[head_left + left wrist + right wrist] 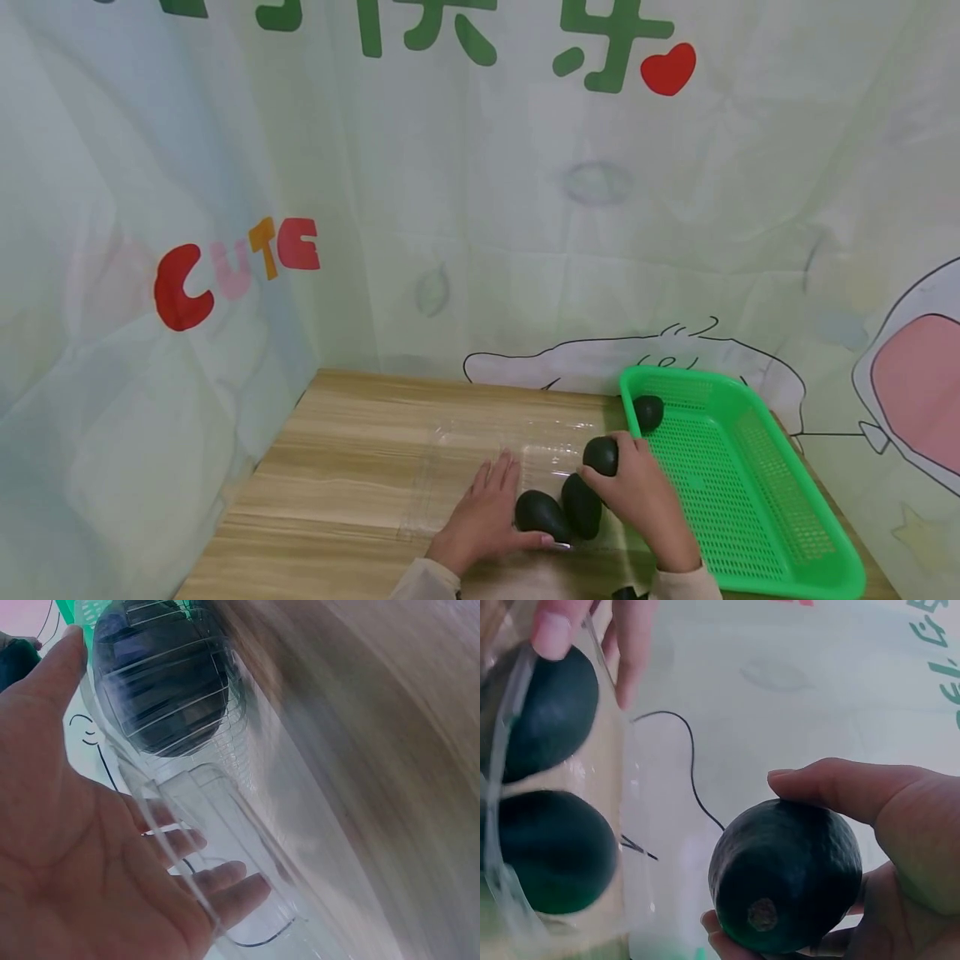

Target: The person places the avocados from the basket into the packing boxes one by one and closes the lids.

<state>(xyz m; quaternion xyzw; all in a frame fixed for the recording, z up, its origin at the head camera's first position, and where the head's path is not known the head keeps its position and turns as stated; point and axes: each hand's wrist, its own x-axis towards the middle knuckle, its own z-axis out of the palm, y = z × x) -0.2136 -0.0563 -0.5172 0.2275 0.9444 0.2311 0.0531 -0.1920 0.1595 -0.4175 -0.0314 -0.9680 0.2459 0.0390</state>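
A dark green avocado [601, 456] is held between the thumb and fingers of my right hand [637, 492], above the right side of a clear plastic container [442, 479]. In the right wrist view the held avocado [784, 874] shows its round stem scar. Two more avocados lie side by side in the container, a left one [542, 515] and a right one [582, 506]. My left hand [483, 517] rests on the container with its fingers extended. Its thumb lies along the front edge, by the left avocado.
A green plastic basket [806, 492] stands to the right, with one avocado [648, 412] in its far left corner. Both stand on a wood-grain table [300, 492]. A printed cloth [480, 208] hangs behind and at the sides.
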